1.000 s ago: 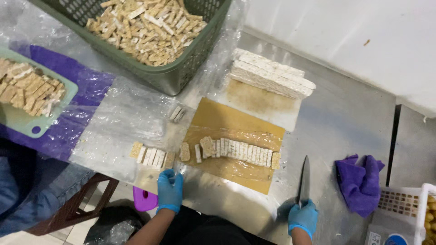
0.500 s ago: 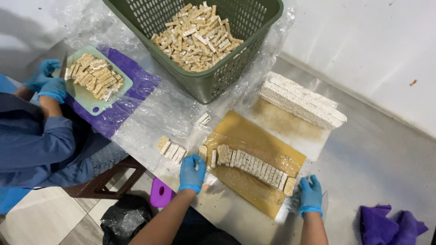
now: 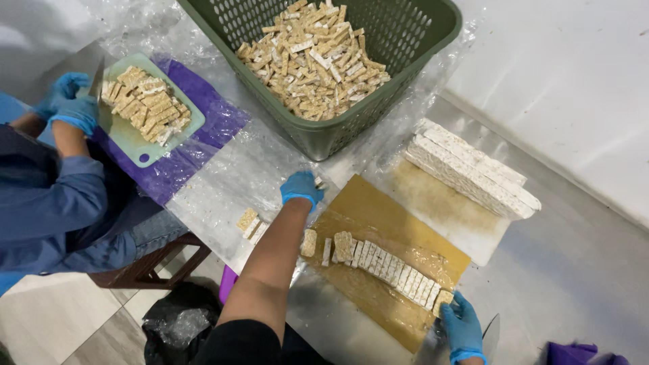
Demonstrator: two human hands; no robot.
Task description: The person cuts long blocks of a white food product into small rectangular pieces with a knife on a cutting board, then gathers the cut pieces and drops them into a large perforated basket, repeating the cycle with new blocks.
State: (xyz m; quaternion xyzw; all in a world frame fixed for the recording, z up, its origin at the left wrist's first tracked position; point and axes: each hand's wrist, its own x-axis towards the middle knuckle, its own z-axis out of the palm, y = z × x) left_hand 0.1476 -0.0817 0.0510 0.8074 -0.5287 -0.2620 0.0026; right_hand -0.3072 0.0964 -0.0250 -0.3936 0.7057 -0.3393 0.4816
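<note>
A row of sliced pale tempeh pieces [image 3: 389, 267] lies across a brown cutting board [image 3: 378, 203] under clear plastic. My left hand [image 3: 301, 188], in a blue glove, reaches forward to the foot of the green basket [image 3: 405, 81]. Its fingers curl down over a small loose piece [image 3: 318, 181], and the grip is hidden. My right hand [image 3: 462, 328], also gloved, rests with spread fingers against the last slice [image 3: 443, 299] at the row's right end. A knife blade [image 3: 491, 334] lies just right of that hand. A few cut pieces [image 3: 249, 223] sit left of the board.
The basket holds several cut sticks. Uncut white blocks [image 3: 473, 169] are stacked at the right on a white sheet. At the left another person in blue sleeves and gloves [image 3: 71, 108] works at a green cutting board [image 3: 145, 115] on purple plastic. A purple cloth [image 3: 574, 353] lies bottom right.
My left hand has moved forward from the row's left end to the loose pieces by the basket. My right hand let go of the knife and stays at the row's right end.
</note>
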